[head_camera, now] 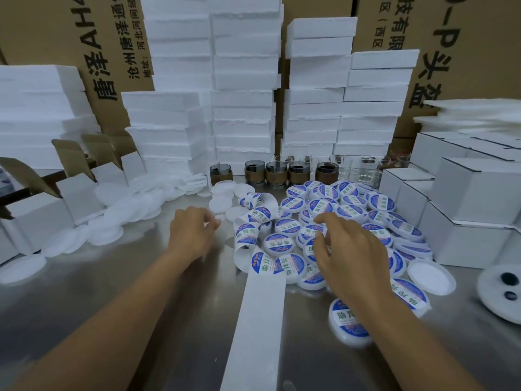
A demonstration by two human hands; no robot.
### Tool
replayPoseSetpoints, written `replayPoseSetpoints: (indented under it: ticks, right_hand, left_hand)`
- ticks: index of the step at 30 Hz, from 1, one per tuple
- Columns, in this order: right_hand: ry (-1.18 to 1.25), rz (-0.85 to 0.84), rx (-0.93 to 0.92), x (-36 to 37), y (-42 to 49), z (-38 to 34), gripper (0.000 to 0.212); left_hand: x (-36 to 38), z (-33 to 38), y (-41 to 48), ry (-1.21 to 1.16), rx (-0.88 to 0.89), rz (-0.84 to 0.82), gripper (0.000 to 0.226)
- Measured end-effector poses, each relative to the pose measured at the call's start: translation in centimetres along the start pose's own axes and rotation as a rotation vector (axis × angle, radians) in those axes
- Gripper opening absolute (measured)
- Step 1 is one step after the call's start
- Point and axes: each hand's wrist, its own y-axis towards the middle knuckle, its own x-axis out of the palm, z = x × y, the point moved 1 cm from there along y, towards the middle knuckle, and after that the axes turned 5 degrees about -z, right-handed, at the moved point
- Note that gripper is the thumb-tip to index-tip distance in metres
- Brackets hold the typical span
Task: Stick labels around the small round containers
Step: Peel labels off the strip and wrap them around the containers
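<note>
A heap of small round white containers with blue labels point(346, 210) covers the right half of the steel table point(135, 277). A curling strip of label backing point(255, 320) with round blue labels point(248, 234) runs from the table's front edge up the middle. Plain unlabelled white containers point(222, 205) lie beyond my left hand point(191, 230), which hovers with fingers loosely curled and holds nothing. My right hand point(349, 249) hangs over the labelled heap with fingers spread downward, gripping nothing that I can see.
More plain white lids point(112, 218) spread at left beside open white cartons point(36, 213). Foam blocks point(242, 80) and cardboard boxes stand stacked behind. Dark cups point(255, 172) and glass jars line the back. Closed white boxes point(465, 210) are stacked at right.
</note>
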Motion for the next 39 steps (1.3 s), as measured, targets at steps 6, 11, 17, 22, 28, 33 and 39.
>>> replayPoseSetpoints:
  ticks: [6, 11, 17, 22, 28, 33, 39]
  right_hand:
    - [0.197, -0.108, 0.034, 0.5, -0.4, -0.8, 0.028]
    - [0.717, -0.211, 0.185, 0.5, -0.5, -1.6, 0.040]
    - [1.009, -0.185, 0.277, 0.0, 0.0, -2.5, 0.029]
    - [1.158, -0.252, 0.318, 0.0, 0.2, -3.0, 0.025]
    - [1.151, -0.341, 0.244, 0.3, -0.1, -3.4, 0.020]
    - [1.049, -0.289, 0.279, 1.0, -0.6, -3.0, 0.008]
    - [0.297, -0.503, 0.045, 1.7, -1.4, -2.9, 0.047]
  left_hand:
    - [-2.2, 5.8, -5.0, -1.068, -0.021, -0.124, 0.022]
    - [-1.5, 7.7, -7.4, -1.406, -0.042, -0.431, 0.019]
    - [-1.0, 7.4, -7.5, -1.447, -0.063, -0.512, 0.023]
    - [-1.2, 7.5, -7.5, -1.451, -0.039, -0.527, 0.046]
    - [-1.0, 7.3, -7.6, -1.287, 0.083, -0.545, 0.025]
    - [-0.8, 6.7, -7.3, -1.340, 0.068, -0.477, 0.016]
    - [-0.8, 5.6, -6.8, -1.512, -0.101, -0.362, 0.020]
